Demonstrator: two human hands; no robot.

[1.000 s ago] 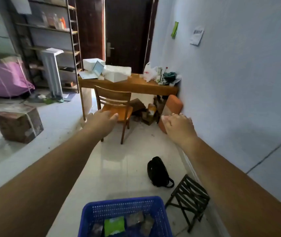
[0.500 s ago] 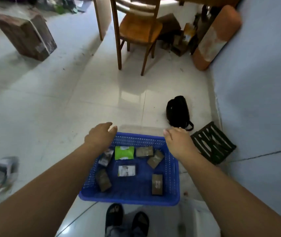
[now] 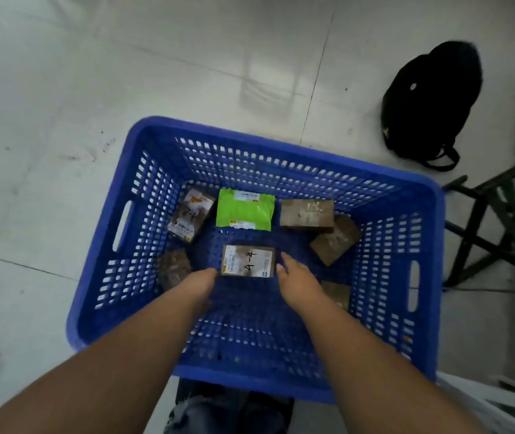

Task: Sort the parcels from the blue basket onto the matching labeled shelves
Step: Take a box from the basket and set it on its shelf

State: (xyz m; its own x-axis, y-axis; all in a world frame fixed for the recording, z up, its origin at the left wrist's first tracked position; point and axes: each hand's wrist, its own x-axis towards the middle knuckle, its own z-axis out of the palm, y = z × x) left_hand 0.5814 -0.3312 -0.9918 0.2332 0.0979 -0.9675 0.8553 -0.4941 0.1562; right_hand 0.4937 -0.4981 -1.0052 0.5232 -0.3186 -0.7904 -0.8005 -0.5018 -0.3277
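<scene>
The blue basket (image 3: 431,277) stands on the floor below me with several parcels on its bottom. A small brown parcel (image 3: 247,260) with a white label marked "4-4" lies in the middle. My left hand (image 3: 201,283) reaches in and touches its lower left corner. My right hand (image 3: 297,277) lies against its right edge with the fingers stretched out. Around it lie a green pouch (image 3: 245,209), a brown box (image 3: 306,213), a tilted brown box (image 3: 334,239), a labelled parcel at the left (image 3: 192,214) and a brown box (image 3: 173,267) beside my left wrist.
A black bag (image 3: 431,101) lies on the white tiled floor beyond the basket's far right corner. A dark folding stool (image 3: 500,230) stands right of the basket. My legs (image 3: 228,411) are at its near edge.
The view has tipped down from the room to the basket. Both hands have dropped from above the far rim into the basket, to either side of the "4-4" parcel.
</scene>
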